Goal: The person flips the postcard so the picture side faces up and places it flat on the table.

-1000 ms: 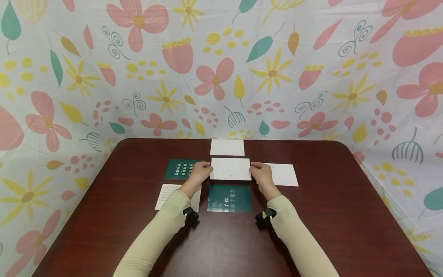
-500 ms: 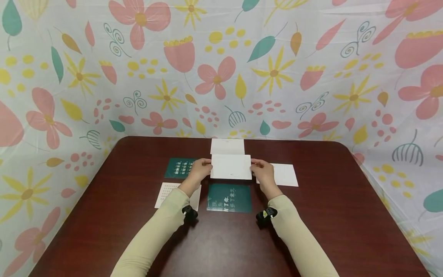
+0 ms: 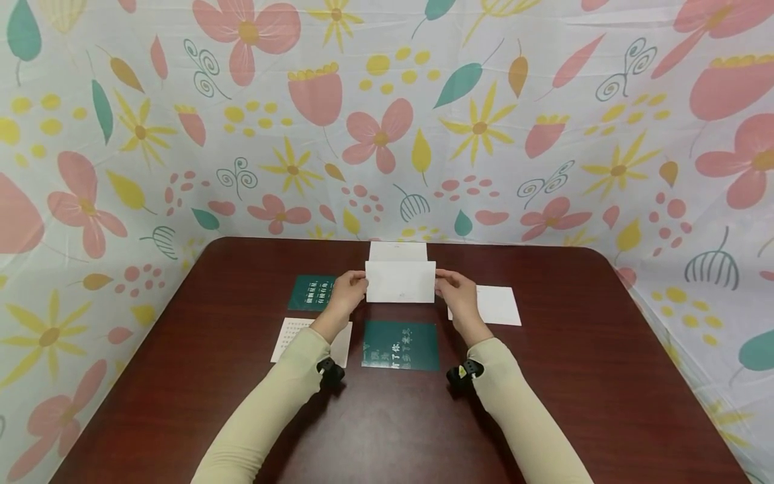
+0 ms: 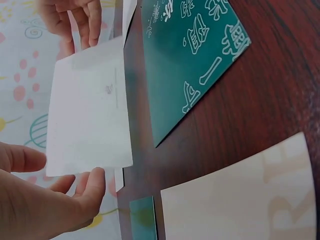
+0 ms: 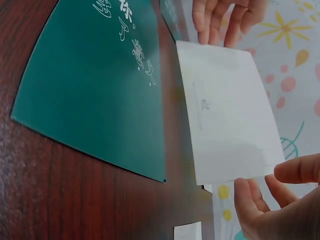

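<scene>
Tiny mark (image 3: 402, 295) on the held card (image 3: 396, 277), perhaps print, illegible, with far card (image 3: 398, 251) partly hidden behind.

White card (image 3: 400, 282), rectangular, unfolded. Small grey mark near its lower long edge. Held at both short ends, tilted up, off the bench (image 3: 393, 423), near mid far edge.

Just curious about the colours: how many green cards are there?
2. The middle green card lies nearer than the held white card; the left green card is partly behind the left hand. Others could be hidden.
</scene>
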Demonstrator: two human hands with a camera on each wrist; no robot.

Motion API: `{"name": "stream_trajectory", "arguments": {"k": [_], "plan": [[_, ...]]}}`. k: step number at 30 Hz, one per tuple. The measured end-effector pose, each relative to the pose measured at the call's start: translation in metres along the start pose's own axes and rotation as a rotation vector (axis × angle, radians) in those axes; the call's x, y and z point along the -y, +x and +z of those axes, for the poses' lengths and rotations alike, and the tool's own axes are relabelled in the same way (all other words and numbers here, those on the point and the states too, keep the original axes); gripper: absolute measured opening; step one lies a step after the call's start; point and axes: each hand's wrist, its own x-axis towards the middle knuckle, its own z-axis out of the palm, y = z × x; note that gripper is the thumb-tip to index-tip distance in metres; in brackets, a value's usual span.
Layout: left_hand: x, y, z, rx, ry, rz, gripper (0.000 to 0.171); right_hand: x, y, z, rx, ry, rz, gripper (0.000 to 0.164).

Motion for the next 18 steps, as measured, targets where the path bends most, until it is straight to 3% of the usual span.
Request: {"name": "stream_trajectory", "arguments": {"k": [10, 18], "plan": [[-0.0051, -0.0026, 0.0002, -0.042, -0.048, 0.025, 0.044, 0.0043, -0.0053, -0.0009, 0.02, 0.054, -0.028, 0.037], [-0.0019, -0.0078, 0.0021, -0.081, -0.094, 0.047, 0.047, 0.0, -0.0073, -0.0027, -0.011, 0.087, -0.051, 0.043]]}}
